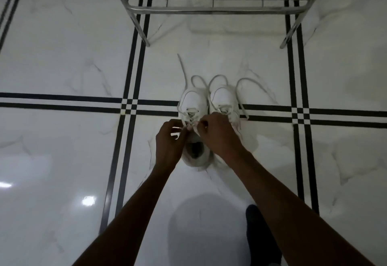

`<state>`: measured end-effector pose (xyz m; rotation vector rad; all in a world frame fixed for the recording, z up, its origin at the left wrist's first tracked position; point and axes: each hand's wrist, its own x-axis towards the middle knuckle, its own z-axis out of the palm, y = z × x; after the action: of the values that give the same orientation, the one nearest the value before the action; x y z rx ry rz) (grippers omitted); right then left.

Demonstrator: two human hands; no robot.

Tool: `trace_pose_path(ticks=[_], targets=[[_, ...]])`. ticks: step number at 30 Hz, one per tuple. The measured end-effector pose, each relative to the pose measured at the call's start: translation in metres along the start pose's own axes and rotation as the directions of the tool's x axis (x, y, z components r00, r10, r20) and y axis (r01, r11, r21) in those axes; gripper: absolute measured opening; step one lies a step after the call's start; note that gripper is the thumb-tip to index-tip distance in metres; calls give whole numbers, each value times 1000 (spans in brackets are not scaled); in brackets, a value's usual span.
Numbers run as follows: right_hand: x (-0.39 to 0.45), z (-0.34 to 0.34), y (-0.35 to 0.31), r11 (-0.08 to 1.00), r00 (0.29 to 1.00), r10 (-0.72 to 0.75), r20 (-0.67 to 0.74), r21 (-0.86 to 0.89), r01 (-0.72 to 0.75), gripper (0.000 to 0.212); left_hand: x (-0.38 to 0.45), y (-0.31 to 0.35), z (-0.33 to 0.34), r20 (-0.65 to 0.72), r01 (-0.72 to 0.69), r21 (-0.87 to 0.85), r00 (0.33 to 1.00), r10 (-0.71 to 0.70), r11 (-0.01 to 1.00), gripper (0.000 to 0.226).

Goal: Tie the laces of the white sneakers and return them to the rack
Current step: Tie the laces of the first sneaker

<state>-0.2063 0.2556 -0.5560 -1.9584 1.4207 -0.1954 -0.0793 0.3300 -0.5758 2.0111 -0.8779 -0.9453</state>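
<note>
Two white sneakers stand side by side on the floor, toes pointing away from me. Over the left sneaker (pixel 193 103), my left hand (pixel 169 140) and my right hand (pixel 217 134) each pinch a strand of its lace (pixel 184 71) near the tongue. The loose ends of that lace trail forward past the toe. The right sneaker (pixel 224 98) is partly covered by my right hand, and its lace (pixel 251 81) lies loose in loops on the floor. The metal rack (pixel 213 10) stands beyond the sneakers at the top of the view.
The floor is glossy white marble tile with black double stripes (pixel 83 102) crossing left to right and front to back. The rack's slanted legs (pixel 144 37) touch the floor just beyond the sneakers. A dark-socked foot (pixel 259 232) shows at the bottom.
</note>
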Motion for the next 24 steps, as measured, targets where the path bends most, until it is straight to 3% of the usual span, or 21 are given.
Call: trace_pose_path(ticks=[4, 9, 11, 17, 24], targets=[[10, 19, -1, 989, 1000, 7, 8, -147, -6, 20, 11, -13, -6, 15, -121, -25, 992, 121, 992, 17], [14, 23, 5, 995, 994, -27, -110, 88, 37, 7, 19, -30, -4, -7, -308, 88, 951, 310, 947, 7], [14, 23, 6, 994, 992, -51, -115, 94, 62, 7, 21, -32, -3, -25, -351, 145, 933, 358, 925, 6], [-4, 31, -3, 999, 968, -27, -248, 40, 38, 11, 7, -21, -8, -46, -336, 296, 930, 365, 894, 17], [-20, 47, -9, 973, 957, 138, -255, 217, -82, 16, 2, -24, -13, -92, -260, 316, 949, 302, 912, 11]])
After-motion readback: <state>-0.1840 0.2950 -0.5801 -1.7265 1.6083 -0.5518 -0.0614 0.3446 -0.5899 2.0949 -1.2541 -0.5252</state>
